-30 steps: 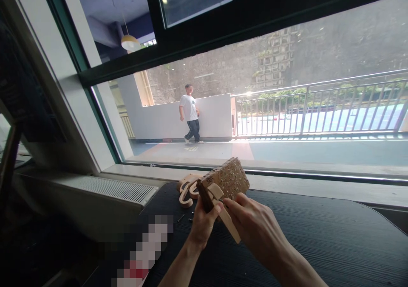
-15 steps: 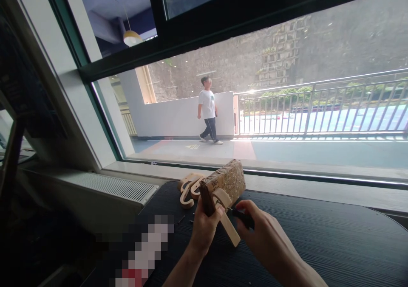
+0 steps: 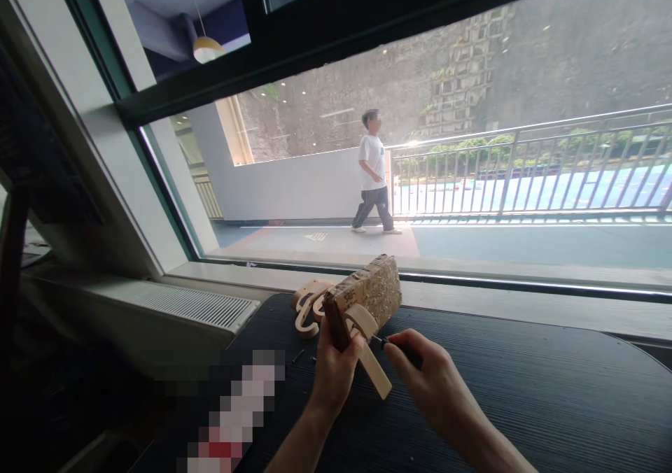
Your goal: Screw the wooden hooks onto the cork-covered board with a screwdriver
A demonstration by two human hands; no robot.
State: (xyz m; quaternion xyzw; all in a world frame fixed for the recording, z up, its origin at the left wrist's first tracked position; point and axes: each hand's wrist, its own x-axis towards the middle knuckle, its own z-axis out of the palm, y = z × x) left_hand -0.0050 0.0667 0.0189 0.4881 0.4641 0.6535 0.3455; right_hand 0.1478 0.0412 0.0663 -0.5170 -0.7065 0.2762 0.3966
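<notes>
Tilting over the dark table (image 3: 525,389), the patterned wooden block (image 3: 375,287) is gripped at its near end by the left hand (image 3: 333,378), fingers closed around it. The right hand (image 3: 430,385) works at the curved wooden strip (image 3: 374,369) with a small dark screwdriver (image 3: 393,345), pinched tight. Steadied by one hand alone, the block could twist and the tip slip off.

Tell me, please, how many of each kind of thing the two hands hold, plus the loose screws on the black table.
Patterned wooden block, left hand: 1
Pale wooden strip, left hand: 1
Screwdriver, right hand: 1
Loose screws: 2
Total: 5
</notes>
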